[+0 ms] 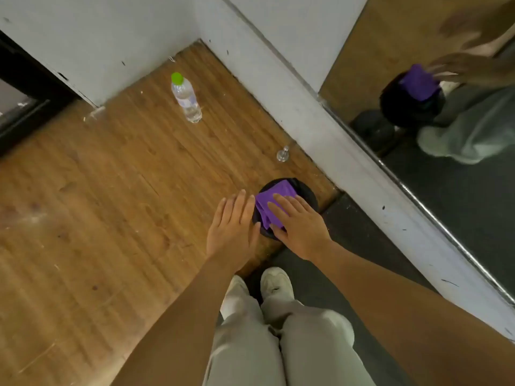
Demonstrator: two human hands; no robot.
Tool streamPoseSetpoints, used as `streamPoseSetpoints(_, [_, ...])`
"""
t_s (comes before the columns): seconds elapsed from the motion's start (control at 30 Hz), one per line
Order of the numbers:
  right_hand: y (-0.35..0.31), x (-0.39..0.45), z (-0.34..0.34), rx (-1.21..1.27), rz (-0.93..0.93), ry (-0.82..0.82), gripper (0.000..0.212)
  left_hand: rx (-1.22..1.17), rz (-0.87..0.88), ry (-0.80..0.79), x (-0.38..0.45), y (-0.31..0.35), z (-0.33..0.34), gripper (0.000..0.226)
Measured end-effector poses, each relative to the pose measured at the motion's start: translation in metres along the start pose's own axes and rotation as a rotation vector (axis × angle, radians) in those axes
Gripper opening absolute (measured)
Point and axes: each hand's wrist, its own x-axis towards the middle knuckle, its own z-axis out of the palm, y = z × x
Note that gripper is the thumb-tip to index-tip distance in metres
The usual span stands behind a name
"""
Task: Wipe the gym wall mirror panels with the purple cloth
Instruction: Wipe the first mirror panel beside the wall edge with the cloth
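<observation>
A folded purple cloth [274, 203] is being seen lying on top of a round black object [306, 199] that is standing on the floor, just beside the white base strip [328, 135] of the wall. What the round black object is cannot be told.

The right hand [299, 225] is being laid flat on the cloth, its fingers [278, 211] straight and slightly spread, with nothing being pinched. The left hand [232, 229] is being held flat just to the left of the cloth, its fingers pressed together and straight; whether its edge is touching the cloth or the black object cannot be told.

The gym wall mirror panel [459, 190] is being shown at the right, above the white strip, and the cloth, the black object and the person's pale trousers are being reflected in it.

A clear plastic water bottle with a green cap [186, 97] is standing on the brown wood-look floor [97, 204], well apart from the hands. A small silver metal doorstop [283, 154] is being shown near the wall base, between the bottle and the black object. The person's pale shoes [276, 282] are being seen on dark matting [376, 246] below the hands.
</observation>
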Motion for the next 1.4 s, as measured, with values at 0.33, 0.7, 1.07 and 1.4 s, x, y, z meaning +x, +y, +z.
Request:
streamPoseSetpoints(0.33, [-0.017, 0.025, 0.069, 0.023, 0.204, 0.046, 0.064, 0.032, -0.057, -0.010, -0.022, -0.021, 0.067, 0.054])
streamPoseSetpoints(0.7, [-0.014, 0.023, 0.064, 0.091, 0.177, 0.212, 0.057, 0.031, -0.035, 0.020, -0.009, -0.018, 0.049, 0.052])
streamPoseSetpoints(1.07, [-0.012, -0.009, -0.063, 0.288, 0.151, 0.176, 0.041, 0.023, -0.006, 0.022, 0.011, -0.001, -0.059, 0.051])
streamPoseSetpoints(1.4, [-0.017, -0.034, -0.226, 0.089, -0.050, 0.377, 0.031, 0.042, 0.089, 0.113, 0.055, 0.027, -0.228, 0.050])
